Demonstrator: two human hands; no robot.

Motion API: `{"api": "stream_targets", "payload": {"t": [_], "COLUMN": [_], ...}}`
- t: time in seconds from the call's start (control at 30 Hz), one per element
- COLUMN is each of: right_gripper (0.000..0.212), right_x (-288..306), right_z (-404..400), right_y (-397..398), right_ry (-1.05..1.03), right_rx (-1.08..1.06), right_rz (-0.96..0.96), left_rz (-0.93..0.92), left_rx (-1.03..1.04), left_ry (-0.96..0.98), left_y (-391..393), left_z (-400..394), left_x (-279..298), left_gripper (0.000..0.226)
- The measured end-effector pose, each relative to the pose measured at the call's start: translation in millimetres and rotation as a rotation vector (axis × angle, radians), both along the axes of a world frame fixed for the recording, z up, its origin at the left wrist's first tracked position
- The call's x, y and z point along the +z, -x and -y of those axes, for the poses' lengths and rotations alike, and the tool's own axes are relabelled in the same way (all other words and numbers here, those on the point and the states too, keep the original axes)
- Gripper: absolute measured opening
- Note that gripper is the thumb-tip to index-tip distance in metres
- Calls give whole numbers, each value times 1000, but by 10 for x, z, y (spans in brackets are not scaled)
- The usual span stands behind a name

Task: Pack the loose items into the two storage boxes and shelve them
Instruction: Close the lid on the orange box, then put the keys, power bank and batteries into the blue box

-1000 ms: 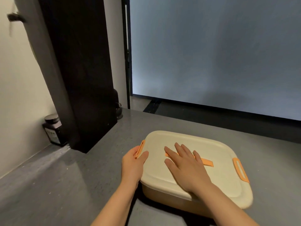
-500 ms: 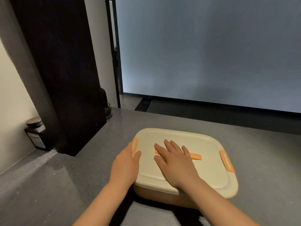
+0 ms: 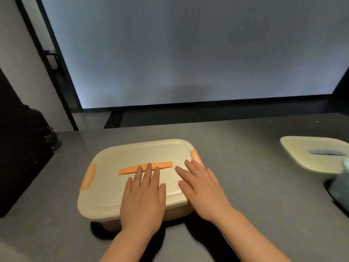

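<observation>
Grey counter [image 3: 245, 186], box [image 3: 113, 186] under hands.

The cream lid [image 3: 117, 188] of the storage box looks like smooth plastic with a soft satin sheen; its orange handle strip [image 3: 130, 169] and side clips [image 3: 88, 176] seem matt plastic too. The grey desk [image 3: 245, 167] is matt and finely speckled, stone-like. At the desk's right edge, a second lid [image 3: 302, 152] shows the same smooth cream plastic.
</observation>
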State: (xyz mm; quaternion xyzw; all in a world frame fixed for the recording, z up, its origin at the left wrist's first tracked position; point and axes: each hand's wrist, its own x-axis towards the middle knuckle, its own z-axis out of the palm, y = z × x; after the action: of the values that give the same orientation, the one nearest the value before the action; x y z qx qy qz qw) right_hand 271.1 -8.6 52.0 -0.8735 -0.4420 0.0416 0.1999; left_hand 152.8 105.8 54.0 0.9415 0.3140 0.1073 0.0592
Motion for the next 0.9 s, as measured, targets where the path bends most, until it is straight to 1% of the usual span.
{"api": "stream_targets", "payload": {"t": [0.1, 0.17, 0.2, 0.33, 0.4, 0.47, 0.5, 0.53, 0.6, 0.67, 0.73, 0.77, 0.83, 0.9], "right_gripper": [46, 50, 51, 48, 50, 54, 57, 58, 58, 45, 27, 22, 21, 23], "right_x": [-16, -13, 5, 147, 236, 276, 270, 241, 148, 46, 0, -10, -39, -90], "right_z": [289, 609, 770, 1773, 2272, 2790, 3044, 3265, 3650, 3854, 3913, 3903, 3768, 3530], "right_y": [15, -35, -89, -528, -727, -891, -967, -1033, -1135, -1213, -1258, -1265, -1241, -1143], "right_ry": [-78, -191, -241, -316, -331, -299, -251, -176, 19, 151, 126, 85, 26, -30], "right_rx": [-17, -119, -186, -514, -651, -794, -862, -921, -1007, -984, -909, -844, -657, -514], "right_rz": [-102, -161, -156, -20, 69, 168, 202, 217, 165, 125, 156, 159, 155, 194], "left_rz": [-1, 59, 94, 244, 267, 267, 269, 274, 276, 273, 268, 265, 255, 263], "left_rx": [-92, -185, -222, -414, -496, -571, -604, -636, -691, -710, -715, -716, -719, -708], "left_ry": [30, 94, 139, 345, 384, 410, 428, 446, 474, 490, 509, 518, 533, 577], "left_y": [-181, -360, -427, -849, -1052, -1264, -1361, -1437, -1594, -1719, -1801, -1831, -1871, -1889], "left_z": [214, 410, 489, 1047, 1345, 1679, 1841, 1981, 2272, 2502, 2676, 2751, 2847, 2876], "left_x": [24, 28, 39, 121, 142, 166, 178, 188, 210, 207, 166, 133, 67, 11], "left_gripper": [54, 53, 52, 49, 50, 49, 49, 48, 46, 44, 44, 43, 43, 43]}}
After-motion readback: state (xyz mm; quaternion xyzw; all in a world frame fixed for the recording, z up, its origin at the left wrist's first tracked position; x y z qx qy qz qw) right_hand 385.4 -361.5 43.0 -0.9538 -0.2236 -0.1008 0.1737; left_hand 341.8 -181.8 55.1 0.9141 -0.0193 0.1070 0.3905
